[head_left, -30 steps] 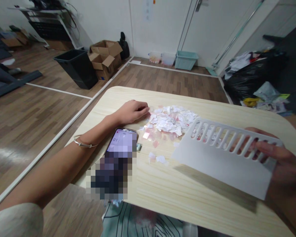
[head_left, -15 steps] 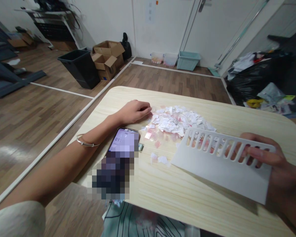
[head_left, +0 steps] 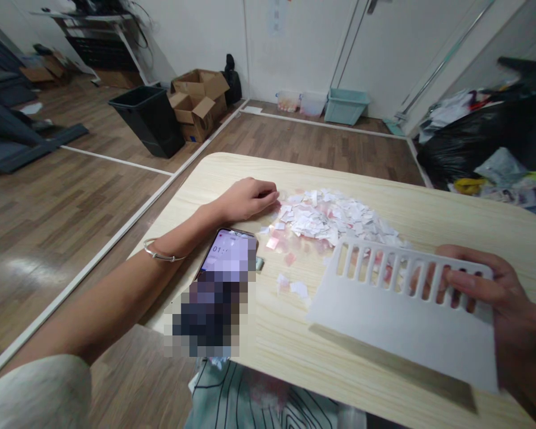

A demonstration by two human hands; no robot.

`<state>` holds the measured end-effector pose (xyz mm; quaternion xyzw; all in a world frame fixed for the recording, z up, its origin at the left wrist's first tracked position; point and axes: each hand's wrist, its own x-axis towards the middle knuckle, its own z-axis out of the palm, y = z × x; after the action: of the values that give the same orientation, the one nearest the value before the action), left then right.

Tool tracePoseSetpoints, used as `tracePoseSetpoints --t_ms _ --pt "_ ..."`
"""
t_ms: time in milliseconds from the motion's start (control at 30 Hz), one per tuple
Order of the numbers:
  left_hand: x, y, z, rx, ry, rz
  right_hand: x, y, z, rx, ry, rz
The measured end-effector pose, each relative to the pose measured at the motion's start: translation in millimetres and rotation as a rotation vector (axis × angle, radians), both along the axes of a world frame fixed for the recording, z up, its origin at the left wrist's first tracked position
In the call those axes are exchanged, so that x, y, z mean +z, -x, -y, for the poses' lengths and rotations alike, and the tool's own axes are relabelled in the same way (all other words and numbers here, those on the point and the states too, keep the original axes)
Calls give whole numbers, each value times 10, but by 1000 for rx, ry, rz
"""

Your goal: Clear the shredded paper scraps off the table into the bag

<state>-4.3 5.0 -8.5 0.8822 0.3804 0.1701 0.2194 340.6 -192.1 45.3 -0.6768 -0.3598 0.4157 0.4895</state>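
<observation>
So in the head view there's a messy heap of small white and pinkish paper-like scraps [head_left: 335, 214] on a pale wood-grain table with rounded corners [head_left: 281, 339]. The left hand [head_left: 248, 199] rests just left of the heap, fingers loosely curled and close together. Its palm is hidden, so can't tell if it's pinching anything, or if the fingertips actually touch scraps.

The right hand [head_left: 509, 298] is right of the heap, gripping a flat white rectangular plate with a row of long slots [head_left: 397, 328]: thumb on the near face, other fingers behind, only partly visible through the slots. The plate's tilted and blocks the heap's near right edge. There's a shadow under it, but whether its lower left corner touches the table, no idea.

Nearer the wearer than the heap, off to its left, is a dark smartphone with a lit lilac screen [head_left: 227, 253]. Its lower part is pixelated; "01:" is about all that's readable. The tiny pale green thing [head_left: 259, 263] beside it is too small to make out. Right forearm's cut off by the frame edge.
</observation>
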Motion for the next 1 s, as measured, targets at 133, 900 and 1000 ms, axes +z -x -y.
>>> tracePoseSetpoints --t_ms 133,900,1000 --pt "0 1 -1 6 -5 -7 -30 -3 2 31 5 16" --pt "17 -7 12 9 20 5 -53 -39 23 45 -1 -5" --pt "25 -12 20 5 19 21 -74 -55 2 105 -48 -4"
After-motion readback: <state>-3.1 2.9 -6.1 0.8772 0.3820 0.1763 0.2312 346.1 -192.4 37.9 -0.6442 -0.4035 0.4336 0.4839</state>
